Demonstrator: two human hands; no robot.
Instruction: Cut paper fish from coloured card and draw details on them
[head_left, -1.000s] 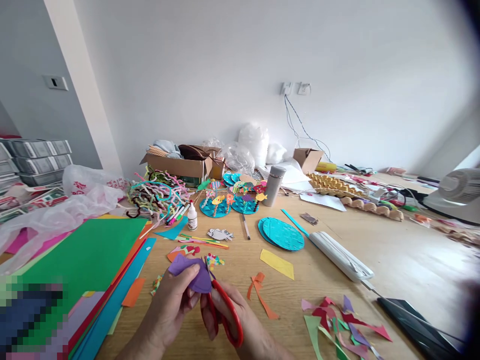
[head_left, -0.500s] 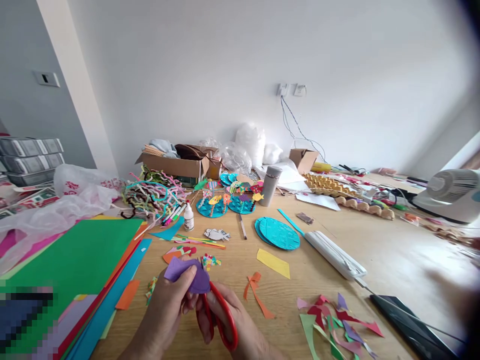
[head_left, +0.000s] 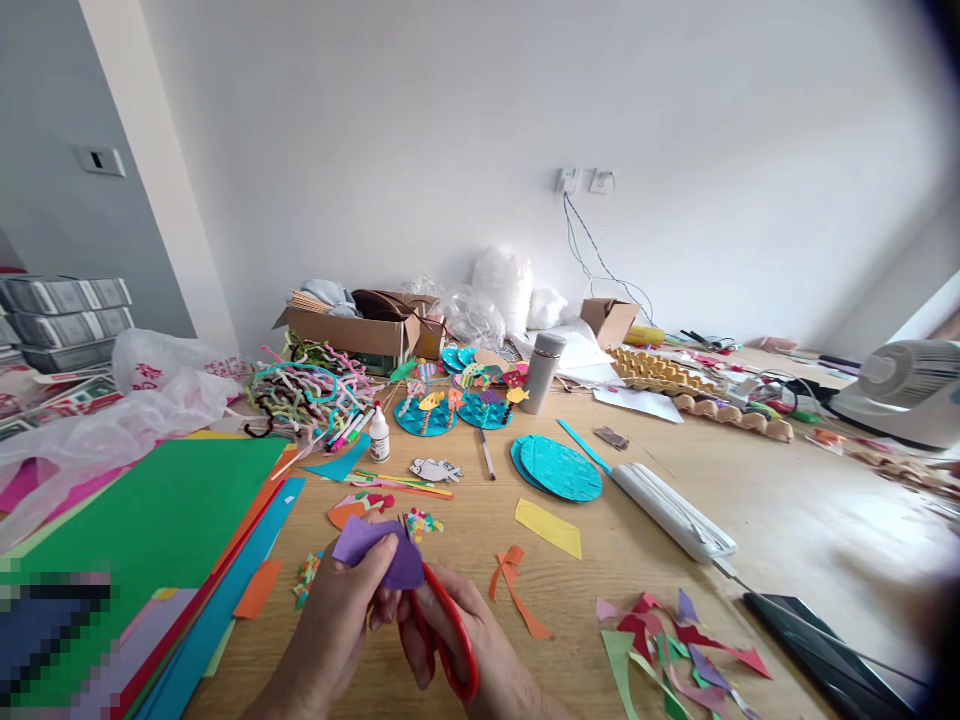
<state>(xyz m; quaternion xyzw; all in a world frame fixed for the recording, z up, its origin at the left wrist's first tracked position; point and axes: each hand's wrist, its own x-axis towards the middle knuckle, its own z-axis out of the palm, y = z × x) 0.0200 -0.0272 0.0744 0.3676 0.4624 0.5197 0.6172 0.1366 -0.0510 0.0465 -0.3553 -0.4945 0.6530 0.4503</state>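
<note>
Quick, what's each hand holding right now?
Left hand: closed, pinching the purple paper.
Right hand: closed around the handles of the red-handled scissors.

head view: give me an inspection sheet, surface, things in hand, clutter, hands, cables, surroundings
Surface: wooden table, glare at right.
Things in hand: purple paper; red-handled scissors, blades at the paper's edge.
Clutter: scraps at near right; green sheet at left; pipe cleaners and glue bottle beyond the hands.
Hands: left hand pinches the paper; right hand grips the scissors.
Cables: cable leads from white device; cords hang from socket.
Surroundings: pale wall behind; fan at right.
</note>
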